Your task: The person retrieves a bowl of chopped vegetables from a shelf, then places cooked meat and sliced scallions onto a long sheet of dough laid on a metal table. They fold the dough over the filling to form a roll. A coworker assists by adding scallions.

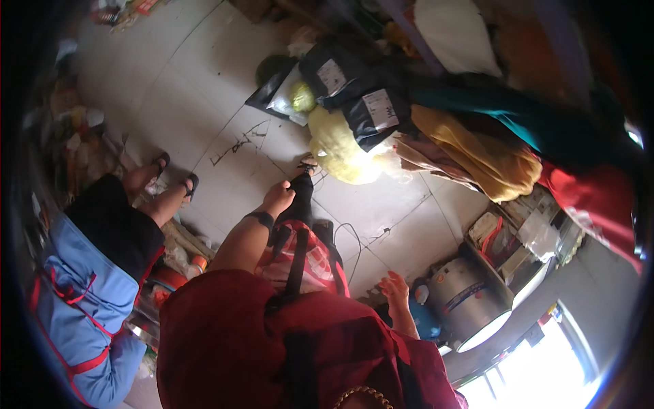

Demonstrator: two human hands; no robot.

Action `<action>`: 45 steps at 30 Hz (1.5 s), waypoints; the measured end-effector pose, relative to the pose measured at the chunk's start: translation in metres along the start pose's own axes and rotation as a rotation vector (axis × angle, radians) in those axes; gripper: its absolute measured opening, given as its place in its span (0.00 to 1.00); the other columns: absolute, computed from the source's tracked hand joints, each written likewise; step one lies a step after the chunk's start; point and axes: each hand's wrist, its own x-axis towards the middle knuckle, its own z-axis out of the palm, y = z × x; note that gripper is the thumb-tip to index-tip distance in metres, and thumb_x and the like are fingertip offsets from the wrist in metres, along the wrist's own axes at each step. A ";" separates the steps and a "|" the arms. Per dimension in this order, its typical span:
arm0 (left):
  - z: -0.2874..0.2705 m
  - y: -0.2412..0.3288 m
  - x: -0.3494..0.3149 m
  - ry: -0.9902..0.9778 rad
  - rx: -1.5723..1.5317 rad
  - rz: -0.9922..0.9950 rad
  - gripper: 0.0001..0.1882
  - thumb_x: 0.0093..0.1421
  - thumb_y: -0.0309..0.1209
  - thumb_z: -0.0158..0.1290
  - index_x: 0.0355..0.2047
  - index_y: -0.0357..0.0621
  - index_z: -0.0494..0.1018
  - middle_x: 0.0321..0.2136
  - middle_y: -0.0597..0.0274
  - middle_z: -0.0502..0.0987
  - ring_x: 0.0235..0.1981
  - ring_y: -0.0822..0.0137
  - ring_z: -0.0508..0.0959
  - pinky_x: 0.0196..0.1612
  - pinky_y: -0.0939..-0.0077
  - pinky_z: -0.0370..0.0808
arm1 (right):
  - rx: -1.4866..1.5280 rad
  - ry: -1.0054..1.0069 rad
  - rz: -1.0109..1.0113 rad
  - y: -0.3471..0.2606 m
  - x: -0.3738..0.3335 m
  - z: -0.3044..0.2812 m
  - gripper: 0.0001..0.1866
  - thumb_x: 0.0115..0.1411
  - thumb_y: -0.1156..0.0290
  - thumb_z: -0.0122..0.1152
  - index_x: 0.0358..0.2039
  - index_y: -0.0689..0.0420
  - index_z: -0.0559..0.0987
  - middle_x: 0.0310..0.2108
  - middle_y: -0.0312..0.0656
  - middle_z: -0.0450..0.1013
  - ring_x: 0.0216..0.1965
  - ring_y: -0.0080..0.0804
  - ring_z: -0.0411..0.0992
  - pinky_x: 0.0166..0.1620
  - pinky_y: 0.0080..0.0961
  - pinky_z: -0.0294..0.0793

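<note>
My left hand (278,199) hangs ahead of my body with its fingers curled in and the thumb along them. Nothing shows in it, and a dark band circles the wrist. Low on the right, my right hand (396,292) has its fingers bent and apart, holding nothing. It is nearest a blue rounded object (425,319) and a large silver metal drum (469,294). Between my arms hangs a red checked cloth (306,262) with a dark strap. My sandalled foot (308,165) is beside a pale yellow plastic bag (340,151) on the tiled floor.
At left stands another person in a blue garment with red trim (95,273). Black packages with white labels (371,112) are piled ahead, beside a mustard cloth (477,153) and teal fabric (504,112). Clutter lines the left wall; a bright window (538,361) is lower right.
</note>
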 end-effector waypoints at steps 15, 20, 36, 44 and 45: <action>-0.039 0.070 0.046 -0.090 0.269 0.139 0.10 0.50 0.29 0.51 0.31 0.37 0.71 0.31 0.58 0.75 0.33 0.64 0.74 0.38 0.67 0.73 | 0.409 0.461 -0.004 0.228 -0.114 -0.008 0.23 0.52 0.62 0.59 0.48 0.57 0.76 0.37 0.49 0.78 0.41 0.41 0.76 0.47 0.31 0.74; 0.024 0.154 0.033 -0.187 0.157 0.309 0.09 0.50 0.27 0.50 0.31 0.36 0.71 0.26 0.61 0.73 0.25 0.65 0.70 0.30 0.68 0.68 | 0.680 0.541 0.162 0.390 -0.121 0.031 0.24 0.50 0.61 0.61 0.48 0.57 0.76 0.41 0.52 0.76 0.45 0.44 0.74 0.48 0.33 0.73; 0.346 0.292 -0.244 -0.655 0.723 0.715 0.20 0.55 0.31 0.56 0.47 0.34 0.71 0.33 0.58 0.76 0.32 0.68 0.74 0.36 0.72 0.72 | 1.320 0.806 0.139 0.567 -0.132 0.015 0.21 0.50 0.73 0.60 0.47 0.62 0.75 0.30 0.47 0.77 0.30 0.32 0.75 0.33 0.28 0.75; 0.376 0.337 -0.173 -0.552 0.965 0.513 0.12 0.53 0.34 0.58 0.35 0.39 0.77 0.22 0.61 0.76 0.24 0.68 0.75 0.28 0.69 0.72 | 1.152 0.835 0.169 0.562 -0.128 -0.044 0.19 0.48 0.76 0.60 0.44 0.61 0.76 0.24 0.41 0.77 0.25 0.26 0.75 0.30 0.25 0.75; 0.373 0.342 -0.167 -0.564 1.073 0.804 0.10 0.53 0.34 0.58 0.31 0.40 0.78 0.22 0.64 0.76 0.22 0.69 0.74 0.27 0.70 0.71 | 1.156 0.881 0.182 0.564 -0.121 -0.050 0.18 0.49 0.76 0.58 0.44 0.60 0.77 0.25 0.43 0.78 0.25 0.27 0.76 0.32 0.26 0.75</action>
